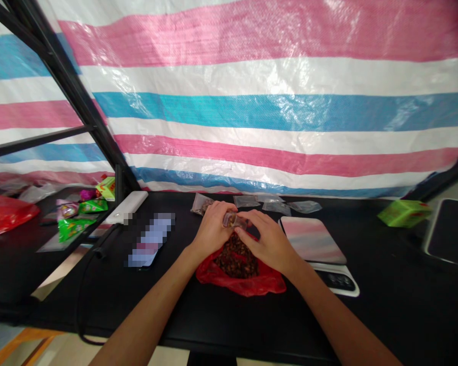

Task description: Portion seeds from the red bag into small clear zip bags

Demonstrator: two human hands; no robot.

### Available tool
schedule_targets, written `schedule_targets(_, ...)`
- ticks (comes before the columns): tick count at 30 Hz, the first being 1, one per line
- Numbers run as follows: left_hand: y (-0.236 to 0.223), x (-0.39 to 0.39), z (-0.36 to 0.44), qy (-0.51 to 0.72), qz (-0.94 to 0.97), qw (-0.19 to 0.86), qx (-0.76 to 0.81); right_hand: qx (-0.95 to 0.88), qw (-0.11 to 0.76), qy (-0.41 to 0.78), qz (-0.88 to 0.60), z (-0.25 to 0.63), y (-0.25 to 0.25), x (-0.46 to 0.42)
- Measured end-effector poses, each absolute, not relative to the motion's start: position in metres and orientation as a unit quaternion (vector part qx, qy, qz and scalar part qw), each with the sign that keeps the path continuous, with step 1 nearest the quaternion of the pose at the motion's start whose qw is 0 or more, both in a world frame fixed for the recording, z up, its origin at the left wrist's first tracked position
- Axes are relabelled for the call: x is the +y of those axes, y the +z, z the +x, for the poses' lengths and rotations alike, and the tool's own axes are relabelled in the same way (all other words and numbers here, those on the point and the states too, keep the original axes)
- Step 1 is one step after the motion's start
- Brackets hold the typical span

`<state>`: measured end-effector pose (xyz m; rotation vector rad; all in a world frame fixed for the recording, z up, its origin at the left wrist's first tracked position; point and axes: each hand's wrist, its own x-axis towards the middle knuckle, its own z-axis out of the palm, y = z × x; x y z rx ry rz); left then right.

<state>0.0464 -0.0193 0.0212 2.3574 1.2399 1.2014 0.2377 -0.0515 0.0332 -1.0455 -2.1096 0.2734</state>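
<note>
Both my left hand [213, 226] and my right hand [267, 239] are closed on a small clear plastic bag [230, 220], with a little brownish content showing inside it. They hold it just above an open red plastic bag [248, 288]. Small dark reddish-brown dried pieces [236, 259] fill that red bag; their exact kind is too small to tell. Behind my left hand lies a filled clear bag [201, 203]. Several flat clear bags [277, 207] are spread along the back of the black table [213, 317].
Right of my hands sits a kitchen scale [316, 241] with a shiny top. A phone [152, 241] and a white power strip [127, 207] with a black cable are on the left. Further right stand a green box [404, 212] and a dark-faced device [450, 231]. Striped sheeting hangs behind.
</note>
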Motion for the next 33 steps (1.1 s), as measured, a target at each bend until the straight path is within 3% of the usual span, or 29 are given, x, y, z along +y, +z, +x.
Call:
schedule_targets(13, 0.0187, -0.0230, 0.0483, 0.397, 0.808, 0.059, 0.432, -0.800, 0.416, 0.097, -0.420, 0.2356, 0.0338, -0.0523)
schedule_targets(21, 0.0174, -0.0246, 0.0502, 0.383, 0.796, 0.042, 0.467, -0.789, 0.428, 0.160, -0.410, 0.2298, 0.0329, -0.0557)
schedule_targets(33, 0.0170, -0.0224, 0.0531, 0.435, 0.786, 0.165, 0.407, -0.791, 0.459, 0.174, -0.364, 0.2328, 0.0326, -0.0531)
